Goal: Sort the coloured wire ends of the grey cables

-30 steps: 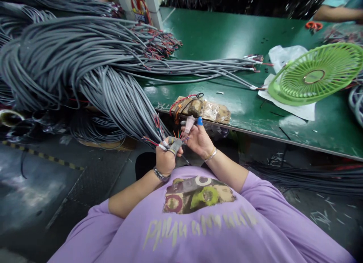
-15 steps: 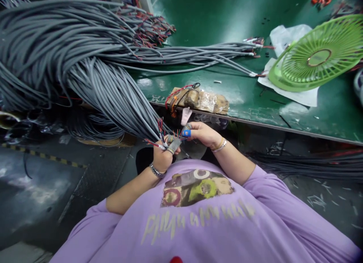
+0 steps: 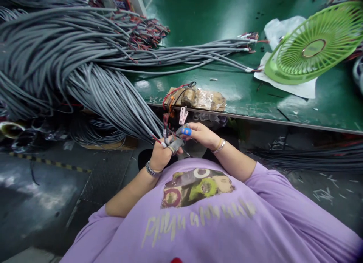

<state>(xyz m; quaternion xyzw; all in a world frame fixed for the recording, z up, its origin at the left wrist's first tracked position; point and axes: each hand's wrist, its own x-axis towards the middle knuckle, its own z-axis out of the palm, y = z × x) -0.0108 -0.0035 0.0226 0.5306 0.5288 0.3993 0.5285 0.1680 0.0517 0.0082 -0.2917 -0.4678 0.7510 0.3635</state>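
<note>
My left hand is closed around the stripped end of a grey cable, with its thumb in a grey wrap. Red and dark wire ends stick up beside that thumb. Close against it, my right hand pinches at the thin wires, thumb and forefinger together; a blue band circles one of its digits. The fingers hide most of the wires between the hands. From the left, a thick bundle of grey cables runs down to my left hand.
A wooden block with red and black leads sits at the bench edge, a pink clip just below it. More grey cables lie across the green bench. A green fan stands on the right. Dark cables lie beneath the bench.
My right fingers have moved left, closer to my left thumb, covering the coloured wires that were fanned out between the hands. The view has shifted slightly.
</note>
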